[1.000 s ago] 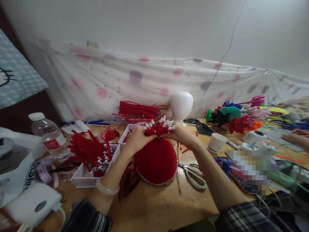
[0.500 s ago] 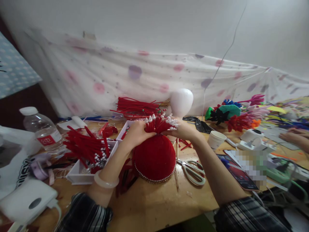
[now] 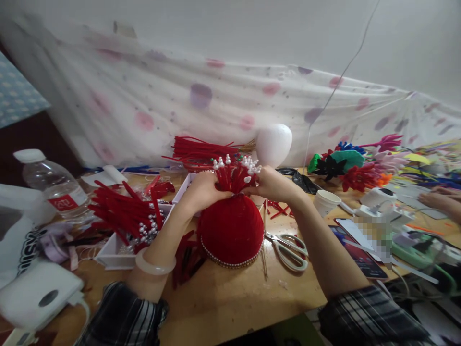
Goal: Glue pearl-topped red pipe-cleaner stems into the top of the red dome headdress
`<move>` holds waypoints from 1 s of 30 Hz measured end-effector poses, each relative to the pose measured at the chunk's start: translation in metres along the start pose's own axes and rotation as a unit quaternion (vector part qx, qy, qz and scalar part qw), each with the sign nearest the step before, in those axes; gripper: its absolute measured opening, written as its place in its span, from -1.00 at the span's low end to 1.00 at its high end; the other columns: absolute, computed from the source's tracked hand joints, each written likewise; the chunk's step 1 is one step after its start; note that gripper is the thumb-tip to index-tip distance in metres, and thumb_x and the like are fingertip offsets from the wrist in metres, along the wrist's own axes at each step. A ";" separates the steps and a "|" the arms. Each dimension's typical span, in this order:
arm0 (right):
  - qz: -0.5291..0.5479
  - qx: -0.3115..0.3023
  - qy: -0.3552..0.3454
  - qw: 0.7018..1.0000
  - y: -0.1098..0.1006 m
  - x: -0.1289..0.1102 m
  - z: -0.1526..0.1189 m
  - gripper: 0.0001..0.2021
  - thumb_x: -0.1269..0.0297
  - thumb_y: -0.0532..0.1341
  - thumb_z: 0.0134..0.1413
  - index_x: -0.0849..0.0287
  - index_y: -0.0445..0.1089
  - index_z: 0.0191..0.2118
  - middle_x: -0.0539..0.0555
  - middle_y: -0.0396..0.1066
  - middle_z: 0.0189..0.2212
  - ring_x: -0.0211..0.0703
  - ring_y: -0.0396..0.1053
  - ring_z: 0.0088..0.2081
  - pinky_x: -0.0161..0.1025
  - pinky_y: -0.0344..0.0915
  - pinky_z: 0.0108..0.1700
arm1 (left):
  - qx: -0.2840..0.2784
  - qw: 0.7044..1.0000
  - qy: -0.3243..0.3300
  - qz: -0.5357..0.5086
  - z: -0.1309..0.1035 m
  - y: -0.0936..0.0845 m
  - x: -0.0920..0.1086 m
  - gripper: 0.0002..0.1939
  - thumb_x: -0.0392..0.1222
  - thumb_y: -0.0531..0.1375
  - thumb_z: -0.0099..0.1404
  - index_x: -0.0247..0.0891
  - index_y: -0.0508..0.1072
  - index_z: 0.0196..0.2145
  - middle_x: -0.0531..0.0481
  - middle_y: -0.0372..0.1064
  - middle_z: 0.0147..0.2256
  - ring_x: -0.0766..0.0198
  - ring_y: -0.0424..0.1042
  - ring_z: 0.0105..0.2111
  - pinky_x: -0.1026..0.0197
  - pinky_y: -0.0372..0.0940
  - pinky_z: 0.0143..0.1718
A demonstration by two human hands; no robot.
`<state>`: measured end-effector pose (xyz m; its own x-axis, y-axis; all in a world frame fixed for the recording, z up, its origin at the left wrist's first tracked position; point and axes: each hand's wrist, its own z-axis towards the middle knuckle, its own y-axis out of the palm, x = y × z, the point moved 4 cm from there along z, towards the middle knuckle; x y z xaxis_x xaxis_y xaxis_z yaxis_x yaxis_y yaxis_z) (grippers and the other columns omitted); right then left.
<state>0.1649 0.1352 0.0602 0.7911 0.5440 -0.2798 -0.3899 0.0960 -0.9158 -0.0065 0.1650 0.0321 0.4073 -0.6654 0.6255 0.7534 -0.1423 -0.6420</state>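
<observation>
A red dome-shaped piece (image 3: 230, 230), edged with a string of small pearls, rests in front of me on the table. From its top rises a tuft of red chenille stems (image 3: 226, 179), many tipped with stacked white pearls (image 3: 248, 164). My left hand (image 3: 203, 191) is closed around the left side of the tuft's base, thumb pointing inward. On the right side, my right hand (image 3: 277, 185) pinches the tuft near the same level. The far fingers of both hands are hidden behind the stems.
At left are a white box (image 3: 114, 254) with red stems (image 3: 122, 209), a water bottle (image 3: 54, 185) and a white device (image 3: 39, 298). Scissors (image 3: 290, 252), a paper cup (image 3: 326, 202) and a phone (image 3: 360, 257) lie right. Behind stands a white foam head (image 3: 274, 144). Another person's hand (image 3: 441, 199) shows far right.
The view has shifted slightly. My right hand's fingers have drawn back a little to the right, so more of the pearl-tipped stems show. Both hands stay at the tuft.
</observation>
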 end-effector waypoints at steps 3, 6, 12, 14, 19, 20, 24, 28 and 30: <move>0.006 -0.013 0.001 1.000 0.001 0.001 0.001 -0.95 0.36 0.30 0.01 0.19 0.52 -0.40 -0.03 0.50 -0.50 -0.27 0.36 -0.45 -0.30 0.25 -0.34 | -0.015 0.999 -0.001 -0.032 0.001 0.004 0.002 -0.85 -0.29 0.33 0.07 -0.25 0.63 -0.34 0.03 0.61 -0.37 0.19 0.53 -0.35 0.24 0.31 -0.33; 0.013 -0.013 0.003 1.000 0.003 0.000 0.002 -0.93 0.39 0.28 -0.01 0.22 0.49 -0.46 -0.04 0.46 -0.55 -0.29 0.33 -0.48 -0.31 0.23 -0.37 | -0.017 1.000 0.008 -0.016 0.002 0.007 0.003 -0.91 -0.29 0.32 0.07 -0.30 0.62 -0.40 0.04 0.57 -0.46 0.20 0.50 -0.40 0.27 0.26 -0.39; 0.019 0.000 0.010 1.000 0.003 -0.003 0.003 -0.96 0.39 0.29 -0.03 0.24 0.48 -0.42 -0.06 0.42 -0.53 -0.31 0.28 -0.46 -0.32 0.20 -0.36 | -0.011 1.000 0.022 -0.009 0.001 0.011 0.006 -0.87 -0.28 0.30 0.11 -0.33 0.62 -0.36 0.04 0.54 -0.47 0.22 0.47 -0.43 0.26 0.26 -0.38; 0.013 0.004 0.016 1.000 0.003 -0.004 0.003 -0.93 0.40 0.29 -0.04 0.25 0.44 -0.49 -0.08 0.35 -0.59 -0.33 0.23 -0.50 -0.32 0.16 -0.39 | 0.001 1.000 0.030 0.006 0.001 0.010 0.009 -0.88 -0.29 0.30 0.12 -0.34 0.62 -0.36 0.03 0.55 -0.46 0.22 0.47 -0.43 0.26 0.25 -0.37; 0.002 0.010 0.031 0.999 0.005 -0.003 0.002 -0.90 0.41 0.28 -0.05 0.25 0.41 -0.52 -0.08 0.31 -0.60 -0.33 0.19 -0.50 -0.32 0.11 -0.41 | 0.017 0.998 0.041 0.042 -0.003 0.010 0.017 -0.92 -0.34 0.29 0.12 -0.34 0.61 -0.40 -0.03 0.58 -0.42 0.16 0.51 -0.40 0.25 0.25 -0.37; 0.000 0.009 0.035 0.999 0.005 -0.003 0.002 -0.91 0.40 0.28 -0.05 0.25 0.42 -0.52 -0.07 0.32 -0.60 -0.33 0.19 -0.50 -0.31 0.11 -0.41 | 0.021 0.998 0.046 0.038 -0.003 0.010 0.018 -0.91 -0.35 0.29 0.13 -0.34 0.61 -0.39 -0.05 0.60 -0.39 0.15 0.52 -0.37 0.24 0.26 -0.35; -0.005 0.008 0.044 0.999 0.006 -0.003 0.002 -0.92 0.38 0.29 -0.04 0.25 0.49 -0.48 -0.04 0.36 -0.58 -0.32 0.20 -0.50 -0.31 0.12 -0.40 | 0.031 0.997 0.059 0.039 -0.003 0.011 0.020 -0.86 -0.39 0.27 0.13 -0.32 0.62 -0.34 -0.09 0.61 -0.29 0.12 0.55 -0.28 0.23 0.30 -0.26; -0.004 0.023 0.041 0.999 0.005 -0.006 -0.001 -0.92 0.36 0.29 -0.02 0.24 0.53 -0.43 -0.03 0.41 -0.54 -0.31 0.23 -0.48 -0.31 0.11 -0.38 | 0.027 0.993 0.041 0.105 -0.002 0.009 0.020 -0.91 -0.34 0.28 0.10 -0.33 0.61 -0.41 -0.11 0.61 -0.36 0.08 0.55 -0.35 0.22 0.27 -0.35; 0.000 0.031 0.038 0.999 0.004 -0.007 -0.003 -0.89 0.33 0.29 0.01 0.24 0.54 -0.44 -0.04 0.40 -0.56 -0.33 0.22 -0.49 -0.31 0.10 -0.39 | 0.021 0.993 0.028 0.109 -0.002 0.006 0.020 -0.90 -0.29 0.29 0.11 -0.34 0.61 -0.40 -0.13 0.60 -0.39 0.07 0.55 -0.37 0.23 0.26 -0.40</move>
<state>0.1595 0.1293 0.0580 0.8239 0.4791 -0.3026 -0.4159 0.1484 -0.8972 0.0051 0.1489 0.0398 0.5353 -0.7166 0.4471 0.6717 0.0402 -0.7397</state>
